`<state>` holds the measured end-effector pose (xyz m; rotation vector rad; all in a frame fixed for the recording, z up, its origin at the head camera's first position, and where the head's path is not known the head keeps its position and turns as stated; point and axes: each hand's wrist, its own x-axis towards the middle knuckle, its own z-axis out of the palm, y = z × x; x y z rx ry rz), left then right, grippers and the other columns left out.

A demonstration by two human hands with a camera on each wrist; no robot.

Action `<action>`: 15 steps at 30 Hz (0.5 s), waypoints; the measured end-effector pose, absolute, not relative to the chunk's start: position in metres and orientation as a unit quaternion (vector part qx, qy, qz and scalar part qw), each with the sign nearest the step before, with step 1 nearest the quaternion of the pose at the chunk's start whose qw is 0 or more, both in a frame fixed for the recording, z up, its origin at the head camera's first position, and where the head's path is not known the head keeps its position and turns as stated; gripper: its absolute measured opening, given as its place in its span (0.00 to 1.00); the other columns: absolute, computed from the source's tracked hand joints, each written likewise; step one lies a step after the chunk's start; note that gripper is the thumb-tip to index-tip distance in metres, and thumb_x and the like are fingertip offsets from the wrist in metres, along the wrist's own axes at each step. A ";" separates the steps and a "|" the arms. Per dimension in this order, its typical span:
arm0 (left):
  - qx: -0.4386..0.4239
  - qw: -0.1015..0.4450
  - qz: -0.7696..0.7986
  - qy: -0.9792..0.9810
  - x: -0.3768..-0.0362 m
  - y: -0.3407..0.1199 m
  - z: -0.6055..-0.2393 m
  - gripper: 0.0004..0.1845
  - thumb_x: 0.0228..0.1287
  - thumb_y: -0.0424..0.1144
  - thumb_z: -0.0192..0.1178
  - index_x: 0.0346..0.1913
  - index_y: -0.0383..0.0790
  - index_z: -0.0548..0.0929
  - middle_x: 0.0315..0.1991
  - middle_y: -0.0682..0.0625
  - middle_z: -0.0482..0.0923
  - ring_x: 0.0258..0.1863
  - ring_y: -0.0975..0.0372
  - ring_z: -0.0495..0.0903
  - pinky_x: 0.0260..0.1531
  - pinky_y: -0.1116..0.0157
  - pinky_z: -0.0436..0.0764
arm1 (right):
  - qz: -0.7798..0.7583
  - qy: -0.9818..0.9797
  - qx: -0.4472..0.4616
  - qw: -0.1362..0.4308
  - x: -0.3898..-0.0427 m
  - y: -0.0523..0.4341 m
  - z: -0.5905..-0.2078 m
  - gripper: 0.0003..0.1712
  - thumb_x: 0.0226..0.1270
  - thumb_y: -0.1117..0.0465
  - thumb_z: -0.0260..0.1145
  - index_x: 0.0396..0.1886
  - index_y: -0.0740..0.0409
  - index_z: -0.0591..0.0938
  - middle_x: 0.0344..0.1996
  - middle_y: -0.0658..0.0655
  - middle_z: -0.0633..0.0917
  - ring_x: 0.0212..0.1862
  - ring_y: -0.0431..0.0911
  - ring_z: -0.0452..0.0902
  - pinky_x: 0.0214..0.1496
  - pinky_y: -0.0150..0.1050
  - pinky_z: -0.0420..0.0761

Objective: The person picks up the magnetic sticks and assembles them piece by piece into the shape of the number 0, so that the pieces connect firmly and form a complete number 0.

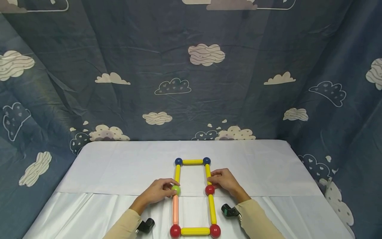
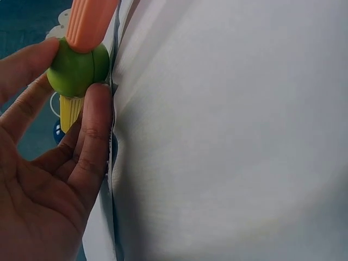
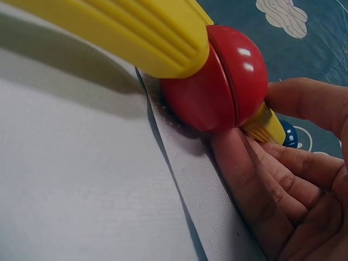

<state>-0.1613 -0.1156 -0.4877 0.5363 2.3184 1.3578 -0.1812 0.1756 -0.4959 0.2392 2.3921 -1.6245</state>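
left hand [image 1: 157,192] pinches green ball [image 1: 175,190] mid left rail | right hand [image 1: 224,181] fingers curl on yellow rod [image 1: 208,172] by red ball [image 1: 210,190] | frame flat on table [image 1: 119,166]; likely light, rigid plastic, joints may pop; grip at balls

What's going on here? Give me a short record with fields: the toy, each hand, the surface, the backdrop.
toy: a flat frame of sticks and balls on the table; yellow sticks, one orange stick, blue balls at the far corners, red balls at the near corners
left hand: pinches the green ball on the frame's left side
right hand: holds the yellow stick just beyond the middle red ball
surface: white cloth
backdrop: blue curtain with clouds
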 end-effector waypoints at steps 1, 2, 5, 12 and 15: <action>0.193 0.199 0.486 0.829 -0.161 -0.116 -0.487 0.14 0.63 0.40 0.64 0.50 0.41 0.83 0.37 0.50 0.79 0.30 0.64 0.77 0.30 0.68 0.78 | -0.555 0.819 0.081 0.120 -0.181 0.176 -0.496 0.15 0.58 0.64 0.71 0.43 0.68 0.82 0.24 0.55 0.84 0.24 0.45 0.78 0.31 0.35 0.82; 0.195 0.197 0.487 0.828 -0.161 -0.115 -0.487 0.14 0.63 0.40 0.65 0.50 0.41 0.83 0.36 0.50 0.79 0.30 0.64 0.77 0.30 0.68 0.78 | -0.555 0.819 0.080 0.119 -0.181 0.176 -0.496 0.16 0.58 0.64 0.71 0.44 0.68 0.82 0.25 0.55 0.84 0.24 0.45 0.78 0.31 0.35 0.82; 0.197 0.193 0.488 0.828 -0.160 -0.115 -0.487 0.14 0.62 0.40 0.65 0.50 0.40 0.82 0.36 0.50 0.79 0.30 0.63 0.77 0.30 0.68 0.77 | -0.555 0.819 0.078 0.120 -0.180 0.176 -0.496 0.17 0.59 0.63 0.71 0.45 0.68 0.82 0.26 0.55 0.85 0.25 0.45 0.78 0.32 0.35 0.82; 0.188 0.193 0.487 0.831 -0.159 -0.113 -0.487 0.14 0.62 0.41 0.65 0.50 0.42 0.83 0.36 0.50 0.78 0.29 0.64 0.77 0.30 0.68 0.78 | -0.545 0.828 0.065 0.116 -0.177 0.175 -0.495 0.24 0.61 0.61 0.69 0.53 0.71 0.77 0.27 0.55 0.85 0.26 0.45 0.78 0.33 0.34 0.82; 0.189 0.194 0.483 0.833 -0.159 -0.113 -0.486 0.14 0.62 0.41 0.65 0.50 0.42 0.83 0.36 0.51 0.78 0.29 0.64 0.77 0.29 0.68 0.77 | -0.530 0.838 0.069 0.113 -0.176 0.173 -0.494 0.26 0.60 0.61 0.70 0.55 0.71 0.76 0.27 0.55 0.84 0.26 0.45 0.76 0.33 0.33 0.81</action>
